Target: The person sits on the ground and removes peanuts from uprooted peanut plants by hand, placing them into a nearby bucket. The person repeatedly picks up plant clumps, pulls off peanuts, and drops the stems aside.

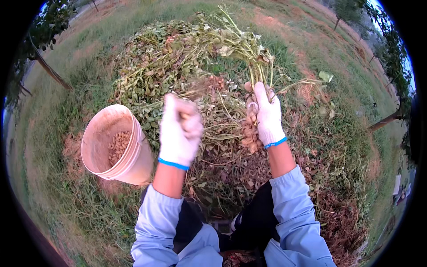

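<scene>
My right hand (269, 113), in a white knit glove with a blue cuff, grips the lower stems of an uprooted peanut plant (245, 45). Its leafy tops point away from me. A cluster of peanut pods (251, 130) hangs from the root end, beside the palm. My left hand (181, 128), gloved the same way, is raised near the bucket with its fingers curled. Motion blurs it, and whether anything lies inside the fingers is unclear. To its left a whitish plastic bucket (140, 157) leans tilted, with loose peanuts (119, 147) in the bottom.
A broad heap of peanut plants (156, 73) lies before me, some with pods (216, 81) showing. Dry stems and leaves (230, 167) cover the ground near my feet. Grass (66, 200) surrounds the heap. Tree trunks rise at left (51, 71) and right (385, 121).
</scene>
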Motion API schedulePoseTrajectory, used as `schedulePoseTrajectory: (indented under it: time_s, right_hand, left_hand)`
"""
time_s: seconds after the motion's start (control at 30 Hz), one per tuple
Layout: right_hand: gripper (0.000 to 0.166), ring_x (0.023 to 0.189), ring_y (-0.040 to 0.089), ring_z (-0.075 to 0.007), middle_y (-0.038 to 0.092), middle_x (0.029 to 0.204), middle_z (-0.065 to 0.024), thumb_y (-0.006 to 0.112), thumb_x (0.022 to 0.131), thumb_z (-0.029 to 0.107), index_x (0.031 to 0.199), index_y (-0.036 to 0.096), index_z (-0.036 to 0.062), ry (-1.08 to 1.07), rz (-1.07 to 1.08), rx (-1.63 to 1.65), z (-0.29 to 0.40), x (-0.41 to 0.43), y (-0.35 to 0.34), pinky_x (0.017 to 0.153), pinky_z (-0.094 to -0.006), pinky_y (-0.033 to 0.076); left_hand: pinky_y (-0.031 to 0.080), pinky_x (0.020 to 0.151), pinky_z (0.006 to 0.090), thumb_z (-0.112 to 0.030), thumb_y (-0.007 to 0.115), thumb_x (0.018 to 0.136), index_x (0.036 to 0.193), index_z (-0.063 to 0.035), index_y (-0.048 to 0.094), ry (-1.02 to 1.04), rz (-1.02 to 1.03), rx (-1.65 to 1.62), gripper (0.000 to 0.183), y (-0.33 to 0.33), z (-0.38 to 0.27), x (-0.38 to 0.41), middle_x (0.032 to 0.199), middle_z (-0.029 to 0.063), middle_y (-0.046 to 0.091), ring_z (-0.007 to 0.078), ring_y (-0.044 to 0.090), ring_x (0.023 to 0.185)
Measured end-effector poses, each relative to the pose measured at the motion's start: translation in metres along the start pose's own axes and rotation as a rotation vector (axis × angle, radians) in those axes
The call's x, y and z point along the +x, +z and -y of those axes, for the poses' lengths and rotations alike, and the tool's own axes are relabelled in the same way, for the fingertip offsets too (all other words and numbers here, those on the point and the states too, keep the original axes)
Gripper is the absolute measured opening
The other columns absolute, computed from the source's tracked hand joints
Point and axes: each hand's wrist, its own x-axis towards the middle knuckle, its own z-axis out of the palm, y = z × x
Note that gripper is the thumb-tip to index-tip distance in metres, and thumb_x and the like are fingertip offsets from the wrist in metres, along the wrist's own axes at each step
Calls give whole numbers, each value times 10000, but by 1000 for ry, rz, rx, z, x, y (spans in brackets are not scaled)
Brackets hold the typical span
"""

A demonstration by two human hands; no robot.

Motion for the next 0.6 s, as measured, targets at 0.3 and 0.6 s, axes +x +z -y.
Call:
schedulePoseTrajectory:
  time_s: [0.3,0.6]
  right_hand:
    - [348,582,519,-57,575,806,25,633,1032,384,1159,662,61,35,38,-25,-15,-6,7,455,-234,407]
    - [394,961,591,-100,658,1139,-41,662,1023,298,1305,584,34,-128,-26,-146,-41,-1,10,767,-276,522]
  left_hand:
    - [483,695,221,-190,698,939,1159,-49,617,188,199,1283,273,25,21,-4,896,-12,649,57,551,717]
    - [528,813,277,-235,702,944,1143,11,578,23,163,1198,340,34,39,-14,1013,48,680,86,619,882]
